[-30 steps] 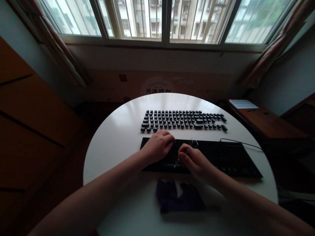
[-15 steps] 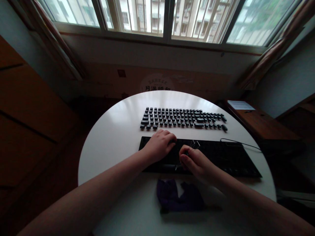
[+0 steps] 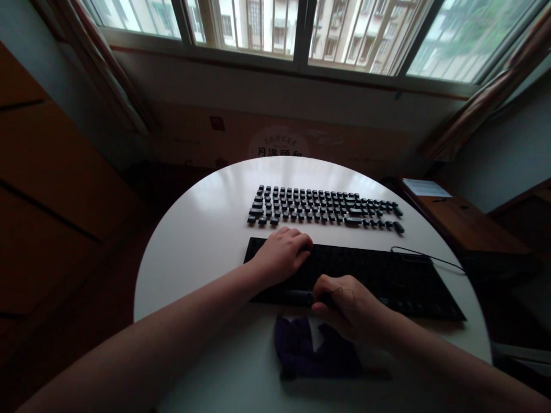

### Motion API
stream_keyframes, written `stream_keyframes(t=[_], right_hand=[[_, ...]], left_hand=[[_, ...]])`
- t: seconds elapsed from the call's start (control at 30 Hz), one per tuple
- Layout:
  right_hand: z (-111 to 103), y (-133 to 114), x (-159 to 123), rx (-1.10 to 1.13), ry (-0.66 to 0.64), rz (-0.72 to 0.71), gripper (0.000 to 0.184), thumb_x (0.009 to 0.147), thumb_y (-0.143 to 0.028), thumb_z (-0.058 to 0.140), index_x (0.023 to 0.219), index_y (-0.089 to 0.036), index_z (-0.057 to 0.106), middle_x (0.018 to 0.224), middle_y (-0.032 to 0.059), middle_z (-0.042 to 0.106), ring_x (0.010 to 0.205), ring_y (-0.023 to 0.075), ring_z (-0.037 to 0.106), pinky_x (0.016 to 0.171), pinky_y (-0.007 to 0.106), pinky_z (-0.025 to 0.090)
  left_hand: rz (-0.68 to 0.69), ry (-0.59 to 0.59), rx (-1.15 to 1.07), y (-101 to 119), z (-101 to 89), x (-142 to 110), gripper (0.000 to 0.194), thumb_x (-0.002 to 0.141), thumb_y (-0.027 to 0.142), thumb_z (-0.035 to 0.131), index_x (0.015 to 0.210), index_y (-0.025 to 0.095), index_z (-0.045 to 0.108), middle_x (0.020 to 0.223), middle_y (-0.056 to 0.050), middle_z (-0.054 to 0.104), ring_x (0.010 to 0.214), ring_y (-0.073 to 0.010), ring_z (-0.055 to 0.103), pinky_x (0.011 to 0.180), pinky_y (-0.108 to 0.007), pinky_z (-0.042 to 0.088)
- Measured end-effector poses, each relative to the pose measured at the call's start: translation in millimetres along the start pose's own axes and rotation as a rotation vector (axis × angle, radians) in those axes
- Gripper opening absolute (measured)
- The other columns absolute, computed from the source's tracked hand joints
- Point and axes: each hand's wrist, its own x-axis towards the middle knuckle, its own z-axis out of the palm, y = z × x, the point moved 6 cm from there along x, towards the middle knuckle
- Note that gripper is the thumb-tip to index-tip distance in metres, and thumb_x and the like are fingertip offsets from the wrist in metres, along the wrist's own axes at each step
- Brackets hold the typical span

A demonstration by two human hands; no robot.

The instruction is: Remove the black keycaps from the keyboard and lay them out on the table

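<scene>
A black keyboard base (image 3: 365, 272) lies on the white round table. My left hand (image 3: 282, 252) rests on its left half, fingers curled in; something dark shows under the fingertips, too hidden to name. My right hand (image 3: 340, 301) is closed at the base's near edge, beside the right end of a long dark bar (image 3: 297, 296), probably the space bar. From that fist a thin wire keycap puller (image 3: 345, 291) sticks out, its wires lying across the back of the fingers; its handle is hidden. Loose black keycaps (image 3: 305, 205) stand in rows beyond the base.
A crumpled purple cloth (image 3: 297, 347) lies at the near side of the table (image 3: 185, 241). The keyboard's cable (image 3: 434, 256) runs off the right edge. A wooden cabinet with a paper (image 3: 426, 187) stands at the right, below a window.
My right hand has come nearer to me, down to the keyboard's near edge. The puller's wire loops, earlier pointing away, now lie over the hand. My left hand has barely moved.
</scene>
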Motion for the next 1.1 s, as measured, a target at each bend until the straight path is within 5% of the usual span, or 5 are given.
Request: stream_keyframes(t=[0.47, 0.63, 0.77, 0.97, 1.1], right_hand=[[0, 20, -11, 0.139, 0.167, 0.074, 0.021, 0.097, -0.041, 0.048, 0.088, -0.023, 0.051, 0.064, -0.0028, 0.052, 0.053, 0.0125, 0.045, 0.052, 0.024, 0.033], [-12, 30, -19, 0.332, 0.446, 0.16, 0.028, 0.099, -0.046, 0.041, 0.085, -0.023, 0.048, 0.072, -0.0009, 0.047, 0.059, 0.0134, 0.042, 0.054, 0.026, 0.036], [-13, 30, -21, 0.409, 0.462, 0.177, 0.028, 0.099, -0.048, 0.043, 0.087, -0.023, 0.048, 0.073, -0.0004, 0.046, 0.06, 0.0136, 0.042, 0.053, 0.025, 0.035], [-31, 23, -22, 0.436, 0.562, 0.14, 0.024, 0.099, -0.043, 0.045, 0.087, -0.023, 0.047, 0.074, -0.0008, 0.045, 0.057, 0.0123, 0.04, 0.049, 0.025, 0.032], [-43, 16, -22, 0.329, 0.579, 0.056, 0.019, 0.1, -0.039, 0.045, 0.089, -0.023, 0.048, 0.074, -0.0004, 0.046, 0.059, 0.0132, 0.042, 0.051, 0.025, 0.033]], left_hand=[[0.002, 0.008, -0.006, 1, -1.6, -1, 0.013, 0.089, 0.023, 0.06, 0.1, 0.02, 0.065, 0.102, -0.006, 0.066, 0.1, -0.0237, 0.056, 0.093, -0.04, 0.044], [0.011, -0.005, -0.001, 1, 0.0, -1, 0.013, 0.089, 0.022, 0.06, 0.101, 0.019, 0.065, 0.101, -0.006, 0.067, 0.099, -0.0241, 0.056, 0.092, -0.041, 0.045], [0.028, 0.007, -0.055, 0, -1.1, 1, 0.013, 0.09, 0.021, 0.058, 0.1, 0.019, 0.066, 0.101, -0.007, 0.067, 0.098, -0.0234, 0.057, 0.092, -0.041, 0.045], [0.077, 0.145, -0.358, 11, -39.2, -4, 0.026, 0.098, 0.024, 0.041, 0.095, 0.017, 0.066, 0.1, -0.007, 0.067, 0.098, -0.0201, 0.059, 0.09, -0.038, 0.047], [0.281, 0.005, -0.415, 39, -55.0, -13, 0.022, 0.093, 0.034, 0.054, 0.104, 0.018, 0.064, 0.1, -0.008, 0.066, 0.092, -0.019, 0.061, 0.082, -0.034, 0.05]])
